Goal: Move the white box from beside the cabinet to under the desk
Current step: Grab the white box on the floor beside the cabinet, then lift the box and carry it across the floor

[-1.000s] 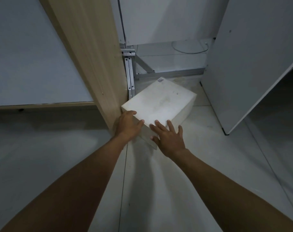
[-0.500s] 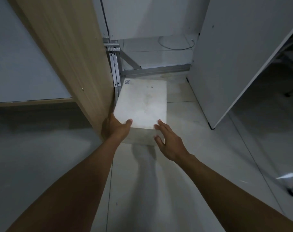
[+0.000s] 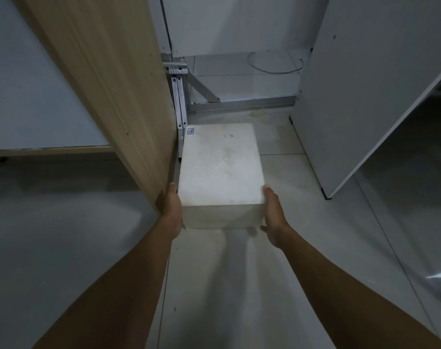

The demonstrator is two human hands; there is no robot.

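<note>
Both hands now flanking white box (image 3: 220, 167)

View, single: head-worn wide-angle camera, set above and behind the white rectangular box (image 3: 220, 167), facing forward and steeply down at the pale tiled floor (image 3: 239, 285). Range: close; both bare forearms run from the lower edge up to the box. Light wooden panel (image 3: 108, 79) left of the box, grey flat panel (image 3: 365, 84) right of it. No second view.
</note>
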